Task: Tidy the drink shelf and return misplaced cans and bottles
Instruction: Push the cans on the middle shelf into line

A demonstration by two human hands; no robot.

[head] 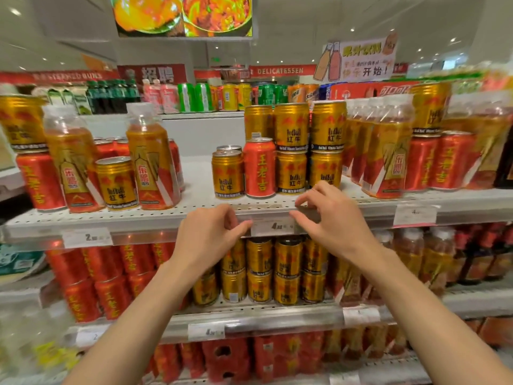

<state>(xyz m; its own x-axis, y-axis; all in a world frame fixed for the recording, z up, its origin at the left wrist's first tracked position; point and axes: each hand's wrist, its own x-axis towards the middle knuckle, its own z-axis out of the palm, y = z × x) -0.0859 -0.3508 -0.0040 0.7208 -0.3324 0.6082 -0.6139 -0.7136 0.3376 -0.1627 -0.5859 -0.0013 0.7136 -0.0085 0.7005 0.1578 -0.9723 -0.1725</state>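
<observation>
bright ceiling spotlights | edges blurred, bowed | centre sharper

Red can (pixel 259 168) upright among gold cans (pixel 291 151); top shelf (pixel 194 215).

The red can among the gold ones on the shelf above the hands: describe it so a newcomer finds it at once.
Start at the white perforated shelf whose front edge both hands touch. Just above the left hand stands a cluster of gold cans, stacked two high on its right side. The red can with yellow characters stands at the front between a single gold can and that stack, the only red one there.
</observation>
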